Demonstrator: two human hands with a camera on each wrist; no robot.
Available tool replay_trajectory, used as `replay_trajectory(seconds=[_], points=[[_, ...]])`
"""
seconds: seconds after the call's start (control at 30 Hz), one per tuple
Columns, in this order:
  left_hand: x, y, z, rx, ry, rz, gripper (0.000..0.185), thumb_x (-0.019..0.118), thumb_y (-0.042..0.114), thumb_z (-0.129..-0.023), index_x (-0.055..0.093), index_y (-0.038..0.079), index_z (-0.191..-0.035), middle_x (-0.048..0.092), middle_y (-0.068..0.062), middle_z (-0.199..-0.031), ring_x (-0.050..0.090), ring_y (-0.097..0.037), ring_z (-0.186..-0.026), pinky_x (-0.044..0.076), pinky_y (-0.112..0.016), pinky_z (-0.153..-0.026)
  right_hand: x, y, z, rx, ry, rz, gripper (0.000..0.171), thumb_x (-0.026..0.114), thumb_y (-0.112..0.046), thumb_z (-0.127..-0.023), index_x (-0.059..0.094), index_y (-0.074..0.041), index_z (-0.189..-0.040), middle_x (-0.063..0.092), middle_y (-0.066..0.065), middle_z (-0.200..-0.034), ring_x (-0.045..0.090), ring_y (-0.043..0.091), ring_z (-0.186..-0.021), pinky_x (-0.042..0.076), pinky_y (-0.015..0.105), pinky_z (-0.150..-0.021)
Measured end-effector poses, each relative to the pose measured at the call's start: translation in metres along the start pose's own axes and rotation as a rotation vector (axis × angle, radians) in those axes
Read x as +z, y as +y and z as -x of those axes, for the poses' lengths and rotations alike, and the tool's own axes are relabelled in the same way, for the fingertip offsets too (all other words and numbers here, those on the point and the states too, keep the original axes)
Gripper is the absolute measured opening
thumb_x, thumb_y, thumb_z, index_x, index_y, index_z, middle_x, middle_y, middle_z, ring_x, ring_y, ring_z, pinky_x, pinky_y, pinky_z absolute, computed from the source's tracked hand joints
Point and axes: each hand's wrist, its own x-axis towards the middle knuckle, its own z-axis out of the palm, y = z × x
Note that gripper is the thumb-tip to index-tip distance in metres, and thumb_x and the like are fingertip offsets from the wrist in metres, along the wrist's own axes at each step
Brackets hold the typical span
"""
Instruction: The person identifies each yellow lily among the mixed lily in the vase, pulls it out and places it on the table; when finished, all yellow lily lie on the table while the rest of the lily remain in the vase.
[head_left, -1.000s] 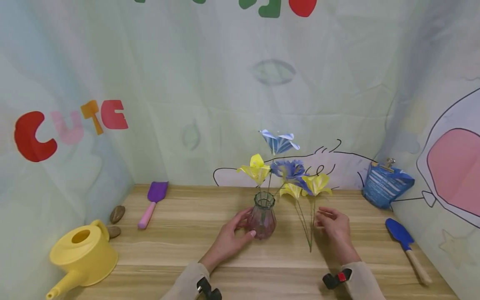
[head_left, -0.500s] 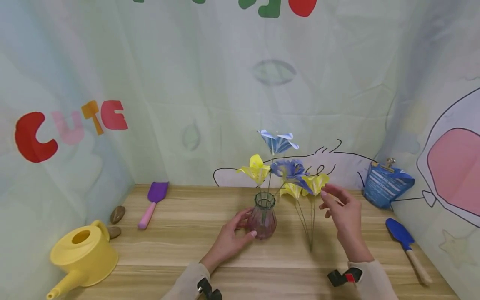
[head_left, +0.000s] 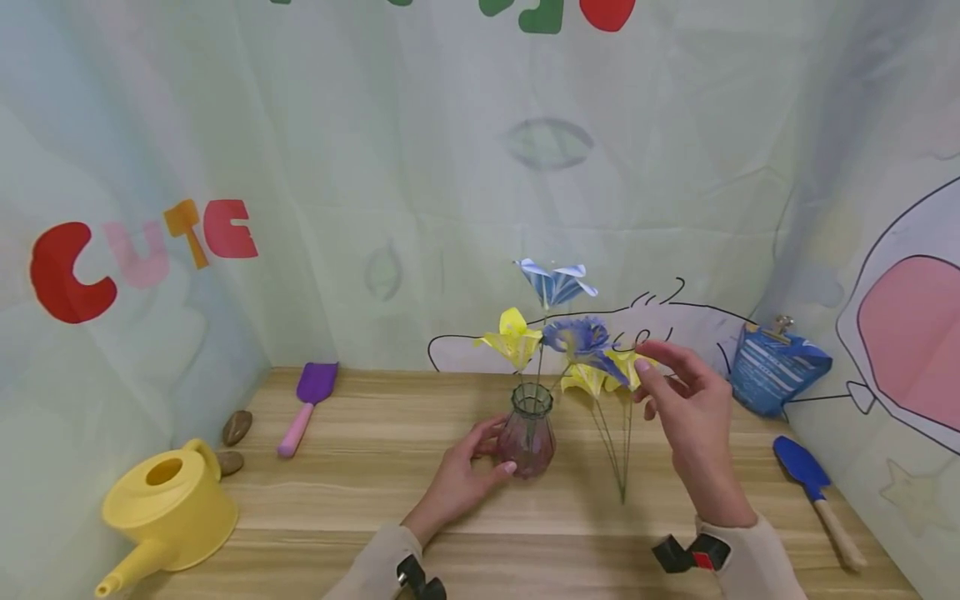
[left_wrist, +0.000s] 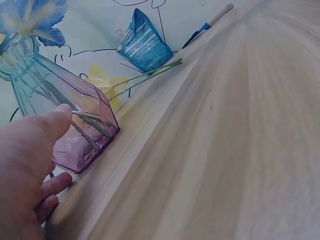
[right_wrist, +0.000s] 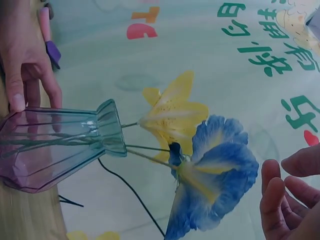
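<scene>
The glass vase (head_left: pixel 527 432) stands mid-table, three paper flowers in it. The left hand (head_left: pixel 457 479) curls round its left side, gripping it. Just right of the vase, the right hand (head_left: pixel 693 412), fingers loosely spread and holding nothing, touches a yellow flower (head_left: pixel 626 367) leaning against the backdrop.

We see a faceted, glossy glass vase (head_left: pixel 527 432) on a smooth, matt wood-grain table (head_left: pixel 360 492), crisp paper flowers (head_left: pixel 557 282), a shiny plastic can (head_left: pixel 168 506) lower left, and creased cloth backdrop (head_left: pixel 420 167) behind.
</scene>
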Motion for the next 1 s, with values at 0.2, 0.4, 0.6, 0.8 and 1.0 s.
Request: replay_trajectory(seconds=[0.2, 0.4, 0.6, 0.8, 1.0], points=[[0.000, -0.001, 0.000, 0.011, 0.011, 0.004, 0.069, 0.082, 0.037, -0.095, 0.049, 0.042, -0.156, 0.068, -0.004, -0.149, 0.070, -0.024, -0.128, 0.056, -0.052, -0.113, 0.012, -0.007, 0.006, -0.054, -0.078, 0.001, 0.033, 0.072, -0.015, -0.104, 0.069, -0.008, -0.136, 0.077, -0.014, -0.117, 0.069, 0.012, -0.067, 0.055, 0.019, -0.055], [0.000, -0.001, -0.001, 0.032, 0.023, 0.005, 0.069, 0.082, 0.033, -0.095, 0.051, 0.038, -0.156, 0.070, -0.006, -0.147, 0.072, -0.024, -0.126, 0.056, -0.052, -0.113, 0.026, -0.001, 0.008, -0.089, -0.191, 0.026, 0.031, 0.071, -0.013, -0.104, 0.069, -0.008, -0.135, 0.077, -0.015, -0.117, 0.068, 0.013, -0.066, 0.055, 0.021, -0.054], [0.000, -0.001, -0.001, 0.049, 0.026, 0.004, 0.068, 0.082, 0.030, -0.096, 0.051, 0.037, -0.156, 0.070, -0.004, -0.147, 0.072, -0.022, -0.127, 0.056, -0.047, -0.114, 0.042, 0.008, 0.007, -0.059, -0.290, 0.059, 0.031, 0.073, -0.014, -0.102, 0.071, -0.011, -0.134, 0.078, -0.004, -0.124, 0.070, 0.014, -0.066, 0.055, 0.023, -0.053], [0.000, 0.000, -0.001, 0.074, 0.020, 0.016, 0.064, 0.079, 0.025, -0.098, 0.052, 0.032, -0.156, 0.068, -0.005, -0.149, 0.072, -0.023, -0.126, 0.057, -0.044, -0.113, 0.059, 0.017, 0.005, -0.025, -0.353, 0.051, 0.033, 0.074, -0.013, -0.102, 0.071, -0.008, -0.134, 0.074, 0.016, -0.135, 0.069, 0.016, -0.065, 0.054, 0.023, -0.053], [0.000, 0.001, -0.001, 0.083, 0.021, 0.016, 0.060, 0.077, 0.025, -0.100, 0.053, 0.030, -0.155, 0.068, -0.004, -0.149, 0.073, -0.021, -0.125, 0.057, -0.039, -0.112, 0.072, 0.028, 0.001, -0.002, -0.368, 0.031, 0.031, 0.075, -0.013, -0.101, 0.073, -0.006, -0.131, 0.076, 0.020, -0.130, 0.070, 0.015, -0.063, 0.052, 0.023, -0.051]])
